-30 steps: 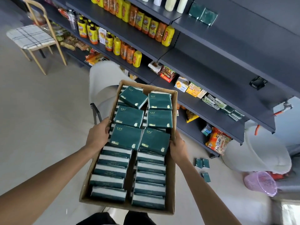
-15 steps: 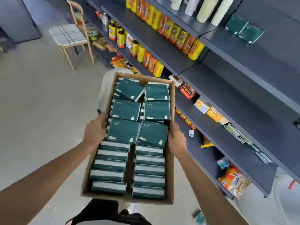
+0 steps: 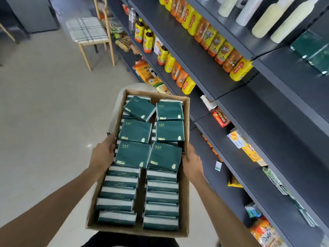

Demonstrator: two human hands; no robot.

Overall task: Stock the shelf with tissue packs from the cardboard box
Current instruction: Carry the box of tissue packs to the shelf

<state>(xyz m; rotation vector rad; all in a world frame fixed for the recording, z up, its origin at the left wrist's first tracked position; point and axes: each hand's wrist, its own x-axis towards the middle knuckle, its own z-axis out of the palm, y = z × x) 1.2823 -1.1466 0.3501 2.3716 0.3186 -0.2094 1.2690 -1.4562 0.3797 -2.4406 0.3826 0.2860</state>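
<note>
Cardboard box [image 3: 186, 175], full of tissue packs [image 3: 135, 131], is gripped at its side walls by left hand [image 3: 102, 154] and right hand [image 3: 192, 162], fingers curled on the rims; it should be kept level beside the shelf [image 3: 267, 113].

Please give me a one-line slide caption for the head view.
Both hands, left hand and right hand, carry a cardboard box of green tissue packs alongside dark store shelves.

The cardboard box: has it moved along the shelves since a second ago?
Yes. The cardboard box, held by both hands, has moved along the aisle toward the wooden chair, and now sits level with the yellow bottles on the shelf.
</note>
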